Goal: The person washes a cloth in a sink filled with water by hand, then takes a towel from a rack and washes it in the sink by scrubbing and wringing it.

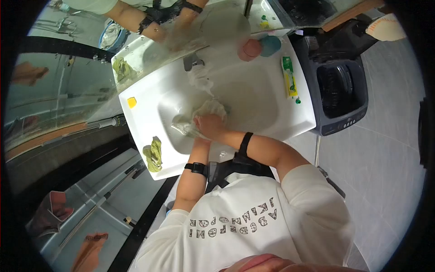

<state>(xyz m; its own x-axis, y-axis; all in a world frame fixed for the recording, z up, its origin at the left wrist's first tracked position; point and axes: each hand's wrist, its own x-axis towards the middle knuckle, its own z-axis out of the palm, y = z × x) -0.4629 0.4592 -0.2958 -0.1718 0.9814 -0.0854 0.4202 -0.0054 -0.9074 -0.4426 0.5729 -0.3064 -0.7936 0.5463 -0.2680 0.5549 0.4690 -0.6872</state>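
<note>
A wet white cloth [211, 109] is bunched in the white sink [260, 106], under water running from the tap [194, 63]. My right hand [210, 125] is closed on the bunched cloth. Beneath it, my left hand [202, 141] meets the same cloth; its fingers are mostly hidden by my right hand and the cloth. One pale end of the cloth trails out to the left of both hands. Nearby on the left rim lies a crumpled yellow-green cloth item [153, 155], possibly socks.
On the rim sit a small yellow block [132, 102], a green-and-yellow tube [289, 77], a pink cup [249, 50] and a blue cup [270, 46]. An open dark washing machine [317, 120] stands right of the sink. A mirror [222, 27] rises behind the tap.
</note>
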